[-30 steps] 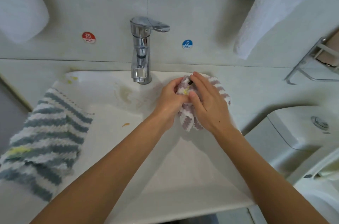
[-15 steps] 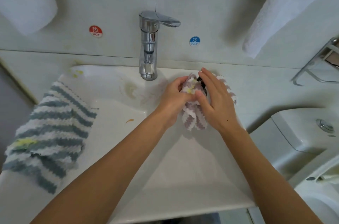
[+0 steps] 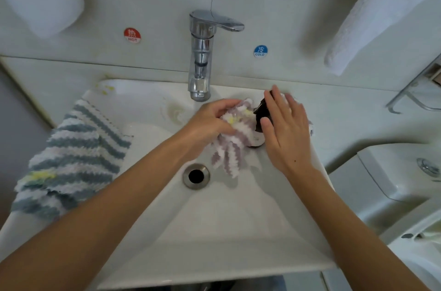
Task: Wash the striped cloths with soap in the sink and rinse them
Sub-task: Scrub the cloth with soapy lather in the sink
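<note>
A fluffy lilac-and-white striped cloth (image 3: 230,141) carries a yellow smear. At nine o'clock, a teal-and-white striped cloth (image 3: 71,157) shows yellow too. White ceramic sink (image 3: 214,219), chrome tap (image 3: 202,57), red and blue stickers.

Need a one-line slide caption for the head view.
Left hand grips purple striped cloth over sink; right hand presses black soap pump.

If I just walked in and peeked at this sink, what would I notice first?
Probably the two hands in the middle of the white sink: the left hand grips a bunched purple-and-white striped cloth with a yellow smear, while the right hand presses flat on a dark pump top. Next, the shiny faucet behind them, and a blue-striped cloth draped over the sink's left edge.
</note>
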`<state>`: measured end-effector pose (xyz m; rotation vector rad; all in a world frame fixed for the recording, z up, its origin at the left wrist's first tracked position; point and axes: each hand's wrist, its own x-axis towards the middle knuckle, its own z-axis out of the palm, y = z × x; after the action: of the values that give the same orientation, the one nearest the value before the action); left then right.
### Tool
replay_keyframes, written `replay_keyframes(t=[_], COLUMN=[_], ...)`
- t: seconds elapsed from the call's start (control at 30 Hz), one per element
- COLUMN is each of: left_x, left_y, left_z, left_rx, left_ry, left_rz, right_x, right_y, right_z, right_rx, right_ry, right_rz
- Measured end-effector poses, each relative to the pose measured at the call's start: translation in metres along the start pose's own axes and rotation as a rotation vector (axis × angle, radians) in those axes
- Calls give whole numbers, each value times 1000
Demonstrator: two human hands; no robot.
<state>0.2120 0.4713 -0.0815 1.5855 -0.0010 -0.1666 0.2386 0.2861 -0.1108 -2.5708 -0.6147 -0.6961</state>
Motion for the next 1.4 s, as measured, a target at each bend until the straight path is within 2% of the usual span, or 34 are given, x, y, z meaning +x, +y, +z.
replay_keyframes(t=[0.07,0.17,0.2,0.4,0.5,0.63,0.83,1.0,1.13,1.3,1.4], left_x=[-8,-20,-23,-34,-40,-38,-36,-34,-33,-34,-36], left_y=[1,3,4,7,8,8,4,1,2,3,8], left_z=[-19,-40,-45,-71,-79,-84,-84,-86,-91,-86,-87], left_rx=[71,78,76,48,18,51,490,654,652,584,483], left_ry=[-40,-115,-127,-198,-265,-255,-43,64,132,41,22], left_rz=[-33,-66,-75,-125,-116,-108,-54,-15,10,-39,-95], right_x=[3,12,15,20,18,16,15,14,17,15,13], right_y=[-6,-31,-42,-74,-73,-67,-62,-63,-62,-64,-66], right_z=[-10,-25,-26,-6,-1,5,6,7,-1,-1,-1], right_rx=[31,184,280,852,1025,927,763,711,737,751,867], right_ry=[87,323,321,-146,-400,-419,-485,-571,-576,-645,-684], right_rz=[-68,-240,-237,41,159,192,180,217,250,263,323])
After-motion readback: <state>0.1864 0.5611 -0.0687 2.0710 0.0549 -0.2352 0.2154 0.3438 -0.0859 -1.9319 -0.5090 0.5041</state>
